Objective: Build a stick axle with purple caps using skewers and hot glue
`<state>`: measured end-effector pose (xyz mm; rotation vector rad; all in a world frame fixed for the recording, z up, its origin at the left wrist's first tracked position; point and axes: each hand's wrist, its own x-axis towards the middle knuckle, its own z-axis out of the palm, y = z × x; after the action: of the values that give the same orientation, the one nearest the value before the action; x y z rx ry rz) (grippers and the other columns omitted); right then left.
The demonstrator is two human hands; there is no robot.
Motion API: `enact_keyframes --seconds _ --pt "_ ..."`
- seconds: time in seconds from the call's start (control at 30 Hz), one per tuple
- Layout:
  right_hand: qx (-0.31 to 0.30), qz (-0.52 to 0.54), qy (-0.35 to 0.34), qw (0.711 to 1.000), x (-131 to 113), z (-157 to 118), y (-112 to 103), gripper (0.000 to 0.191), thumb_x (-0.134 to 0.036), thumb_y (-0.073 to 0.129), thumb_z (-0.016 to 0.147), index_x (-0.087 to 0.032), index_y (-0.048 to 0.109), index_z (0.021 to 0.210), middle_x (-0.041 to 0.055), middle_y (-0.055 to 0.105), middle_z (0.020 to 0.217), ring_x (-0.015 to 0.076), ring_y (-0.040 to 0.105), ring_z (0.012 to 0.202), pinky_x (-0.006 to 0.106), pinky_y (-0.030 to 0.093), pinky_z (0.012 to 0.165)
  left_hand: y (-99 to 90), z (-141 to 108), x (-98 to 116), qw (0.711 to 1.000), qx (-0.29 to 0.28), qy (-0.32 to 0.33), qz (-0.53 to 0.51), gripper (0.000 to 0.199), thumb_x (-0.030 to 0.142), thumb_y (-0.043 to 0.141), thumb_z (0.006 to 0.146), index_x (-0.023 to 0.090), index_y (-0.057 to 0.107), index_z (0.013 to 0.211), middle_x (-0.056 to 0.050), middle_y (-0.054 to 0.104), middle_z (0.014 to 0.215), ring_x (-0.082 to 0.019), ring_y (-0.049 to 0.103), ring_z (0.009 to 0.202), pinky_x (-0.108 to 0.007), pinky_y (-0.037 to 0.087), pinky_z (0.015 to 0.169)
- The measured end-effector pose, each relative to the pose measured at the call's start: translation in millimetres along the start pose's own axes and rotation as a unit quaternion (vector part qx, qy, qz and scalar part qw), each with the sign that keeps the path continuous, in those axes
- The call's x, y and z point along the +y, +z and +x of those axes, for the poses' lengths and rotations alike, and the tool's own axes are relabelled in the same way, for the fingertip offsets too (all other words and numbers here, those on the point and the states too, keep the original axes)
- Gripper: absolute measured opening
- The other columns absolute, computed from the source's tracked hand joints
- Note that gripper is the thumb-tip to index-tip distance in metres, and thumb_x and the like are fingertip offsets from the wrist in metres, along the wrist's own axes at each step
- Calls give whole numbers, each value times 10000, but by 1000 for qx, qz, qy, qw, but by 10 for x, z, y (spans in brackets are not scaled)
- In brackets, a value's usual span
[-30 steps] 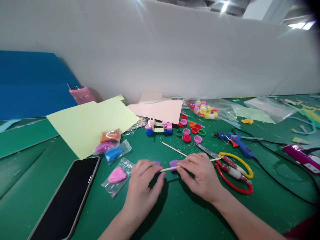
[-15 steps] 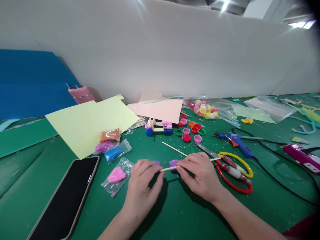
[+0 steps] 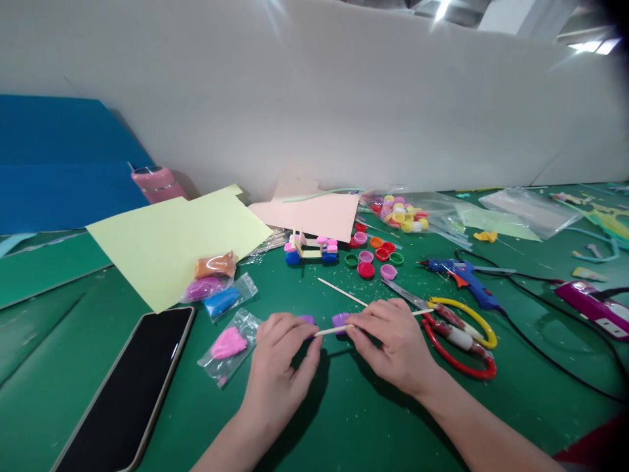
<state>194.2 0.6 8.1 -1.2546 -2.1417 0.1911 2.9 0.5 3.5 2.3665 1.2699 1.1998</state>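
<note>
A thin wooden stick (image 3: 333, 330) runs slightly tilted between my hands over the green table. My left hand (image 3: 282, 354) pinches its left end between thumb and forefinger. My right hand (image 3: 390, 341) is closed around the stick further along, and its far end sticks out on the right. Two purple pieces, one at the left (image 3: 307, 319) and one at the right (image 3: 340, 321), sit just behind the stick, partly hidden by my fingers. A second wooden stick (image 3: 341, 291) lies beyond my right hand. A small car model (image 3: 312, 252) with blue wheels stands further back.
Scissors (image 3: 459, 334) with red and yellow handles and a blue glue gun (image 3: 462, 278) lie at right. Coloured caps (image 3: 366, 270) are scattered behind. Bagged pink clay (image 3: 229, 343) and a phone (image 3: 128, 387) are at left; yellow paper (image 3: 171, 239) lies behind them.
</note>
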Motion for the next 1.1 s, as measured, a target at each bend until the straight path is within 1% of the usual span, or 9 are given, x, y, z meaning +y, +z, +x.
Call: enact_keyframes --seconds 0.27,0.73,0.83,0.93,1.03,1.1 --pt "-1 -5 2 1000 4 -1 -5 195 -265 490 857 -230 677 901 13 635 718 141 546 679 301 288 664 -2 8 12 1000 0 -3 2 66 141 563 766 170 610 802 -55 636 753 -201 526 738 -359 434 647" --pt "-4 3 4 1000 4 -1 1 189 -258 494 856 -226 676 899 17 633 714 143 538 675 306 278 658 7 0 3 1000 3 0 8 80 125 563 754 149 609 816 -68 643 761 -209 531 738 -362 437 651" --pt "-6 1 4 1000 -2 4 -3 189 -258 491 858 -225 672 900 15 633 717 141 535 674 307 275 658 9 -4 12 1000 13 2 26 125 139 576 743 144 603 865 -70 643 764 -213 536 741 -361 439 659" --pt "-11 -5 0 1000 -23 2 -3 192 -257 482 863 -216 668 889 19 634 727 143 530 682 310 268 662 14 -24 49 998 21 19 58 180 167 590 733 158 591 912 -69 640 793 -223 535 769 -371 430 687" --pt "-21 -11 -7 1000 -54 -7 9 187 -261 479 864 -210 657 885 18 634 735 144 526 684 312 264 665 21 -46 113 995 14 41 95 202 177 583 740 179 584 942 -74 644 865 -240 526 831 -385 401 730" --pt "-25 -12 -14 1000 -75 -14 21 188 -265 473 868 -208 652 868 14 630 735 143 527 684 312 263 667 28 -52 158 992 -1 49 114 205 171 567 755 175 585 959 -77 649 878 -248 517 851 -384 377 737"
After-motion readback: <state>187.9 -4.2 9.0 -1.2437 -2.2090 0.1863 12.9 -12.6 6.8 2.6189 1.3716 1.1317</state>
